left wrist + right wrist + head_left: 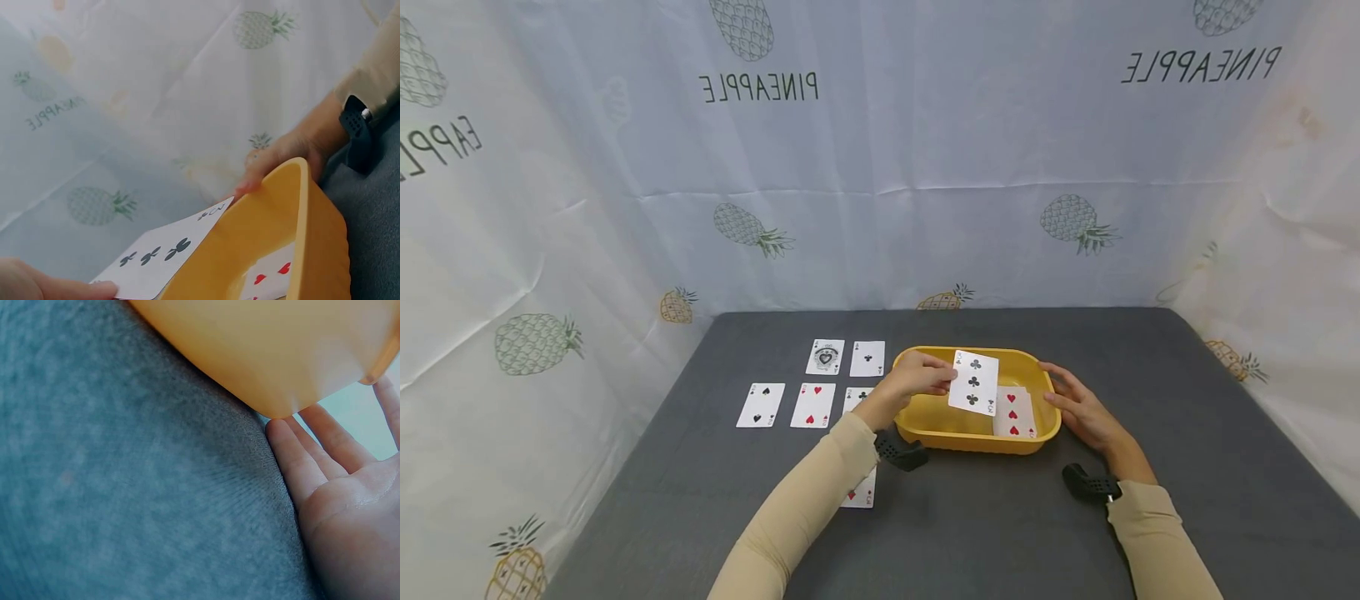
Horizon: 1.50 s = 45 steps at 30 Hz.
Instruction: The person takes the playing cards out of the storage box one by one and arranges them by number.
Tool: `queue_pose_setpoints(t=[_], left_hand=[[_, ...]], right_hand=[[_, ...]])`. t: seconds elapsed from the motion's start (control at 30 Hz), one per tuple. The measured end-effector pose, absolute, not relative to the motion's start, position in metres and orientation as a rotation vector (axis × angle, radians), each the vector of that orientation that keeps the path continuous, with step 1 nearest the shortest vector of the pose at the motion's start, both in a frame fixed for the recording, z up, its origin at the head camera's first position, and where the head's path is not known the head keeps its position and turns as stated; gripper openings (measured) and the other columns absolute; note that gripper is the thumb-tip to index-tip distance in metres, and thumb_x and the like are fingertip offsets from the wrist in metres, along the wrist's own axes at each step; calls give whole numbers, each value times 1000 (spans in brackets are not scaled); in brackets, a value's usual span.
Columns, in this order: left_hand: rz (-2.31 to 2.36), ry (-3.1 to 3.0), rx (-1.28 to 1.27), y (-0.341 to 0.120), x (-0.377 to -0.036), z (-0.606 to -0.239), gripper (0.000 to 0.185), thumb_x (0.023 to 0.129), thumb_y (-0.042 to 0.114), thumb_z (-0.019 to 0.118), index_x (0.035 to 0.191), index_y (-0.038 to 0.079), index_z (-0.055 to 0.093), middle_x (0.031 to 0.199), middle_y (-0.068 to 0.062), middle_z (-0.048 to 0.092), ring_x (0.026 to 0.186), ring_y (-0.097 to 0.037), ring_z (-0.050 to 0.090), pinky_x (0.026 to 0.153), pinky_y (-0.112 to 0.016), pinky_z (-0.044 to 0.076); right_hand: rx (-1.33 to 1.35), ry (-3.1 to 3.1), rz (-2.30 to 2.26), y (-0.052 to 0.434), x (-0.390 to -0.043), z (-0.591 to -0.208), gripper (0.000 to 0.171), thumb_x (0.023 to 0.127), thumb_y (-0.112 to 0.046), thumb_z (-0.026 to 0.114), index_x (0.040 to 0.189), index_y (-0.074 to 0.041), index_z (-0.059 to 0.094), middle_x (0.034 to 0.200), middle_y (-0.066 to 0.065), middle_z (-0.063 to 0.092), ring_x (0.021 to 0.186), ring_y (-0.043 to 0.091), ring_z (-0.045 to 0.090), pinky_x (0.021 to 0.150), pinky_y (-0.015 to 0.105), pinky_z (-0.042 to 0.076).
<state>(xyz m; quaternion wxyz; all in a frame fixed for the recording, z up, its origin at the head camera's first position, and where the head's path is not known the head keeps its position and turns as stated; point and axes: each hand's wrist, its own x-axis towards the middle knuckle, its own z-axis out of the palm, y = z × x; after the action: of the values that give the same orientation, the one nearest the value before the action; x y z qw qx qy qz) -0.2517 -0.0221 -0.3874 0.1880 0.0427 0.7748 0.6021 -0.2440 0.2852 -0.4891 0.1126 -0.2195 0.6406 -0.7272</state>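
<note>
My left hand (916, 379) pinches a three of clubs playing card (973, 382) by its left edge. The card is held face up above a yellow plastic basket (940, 436). Inside the basket, at its right end, lie overlapping cards with a red heart card (1014, 411) on top. My right hand (1086, 412) touches the basket's right end. In the right wrist view, the fingers (334, 437) reach out fairly straight against its outer wall, with a digit at the rim.
Left of the basket lie an ornate ace (826, 357), an ace of clubs (868, 359), a two of spades (761, 405) and a two of hearts (813, 405). My left arm partly covers a club card (854, 398) and a red card (865, 493). A pineapple-print curtain (880, 225) surrounds the dark table.
</note>
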Motion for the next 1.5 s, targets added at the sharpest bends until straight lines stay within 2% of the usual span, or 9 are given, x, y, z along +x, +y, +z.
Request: queue_pose_setpoints(t=[0.17, 0.37, 0.6, 0.83, 0.97, 1.17, 1.37, 1.5], left_hand=[[1716, 2189, 127, -35, -251, -386, 27, 91, 11, 65, 111, -7, 68, 82, -4, 66, 66, -6, 61, 89, -37, 59], [1691, 2232, 108, -51, -249, -379, 27, 92, 13, 64, 112, -5, 68, 82, -3, 64, 69, -8, 61, 93, -40, 57], [1667, 2286, 137, -73, -246, -372, 28, 92, 12, 63, 114, -6, 66, 95, -12, 69, 71, -6, 62, 85, -32, 60], [1600, 2348, 143, -103, -241, -375, 31, 94, 13, 60, 117, -7, 64, 106, -19, 69, 74, -6, 63, 84, -31, 60], [1596, 2356, 138, -119, -238, -378, 33, 94, 12, 60, 118, -11, 62, 103, -20, 70, 71, -4, 63, 84, -32, 61], [1584, 2389, 119, -140, -235, -382, 33, 93, 11, 60, 118, -11, 61, 98, -16, 69, 72, -5, 63, 79, -27, 61], [1541, 2438, 90, -160, -232, -388, 34, 93, 13, 62, 116, -11, 62, 99, -17, 70, 73, -7, 64, 87, -38, 60], [1542, 2429, 76, -172, -227, -393, 34, 93, 12, 62, 116, -12, 61, 98, -15, 70, 75, -7, 65, 85, -35, 60]], right_hand=[[-652, 1876, -2129, 286, -244, -490, 48, 101, -2, 42, 143, -22, 32, 128, -12, 53, 112, 1, 60, 88, 18, 56], [-640, 1888, -2126, 286, -244, -490, 48, 101, -3, 43, 143, -22, 32, 129, -13, 52, 112, 0, 60, 87, 18, 56], [-620, 1912, -2126, 288, -244, -489, 47, 101, -3, 43, 142, -23, 33, 129, -13, 53, 111, -2, 60, 87, 17, 56], [-605, 1929, -2121, 287, -245, -490, 47, 101, -4, 44, 142, -24, 34, 128, -13, 52, 111, -2, 60, 87, 17, 56], [-586, 1937, -2118, 287, -245, -491, 47, 101, -4, 44, 142, -24, 34, 128, -13, 52, 110, -2, 60, 87, 17, 56], [-584, 1924, -2125, 287, -245, -491, 47, 101, -5, 45, 142, -24, 33, 127, -13, 54, 109, -2, 61, 86, 17, 56], [-589, 1927, -2121, 286, -245, -490, 47, 101, -5, 44, 143, -24, 33, 126, -14, 53, 109, -1, 61, 87, 17, 56], [-601, 1924, -2123, 286, -245, -490, 47, 101, -4, 43, 143, -23, 33, 126, -13, 54, 109, -1, 61, 87, 17, 56]])
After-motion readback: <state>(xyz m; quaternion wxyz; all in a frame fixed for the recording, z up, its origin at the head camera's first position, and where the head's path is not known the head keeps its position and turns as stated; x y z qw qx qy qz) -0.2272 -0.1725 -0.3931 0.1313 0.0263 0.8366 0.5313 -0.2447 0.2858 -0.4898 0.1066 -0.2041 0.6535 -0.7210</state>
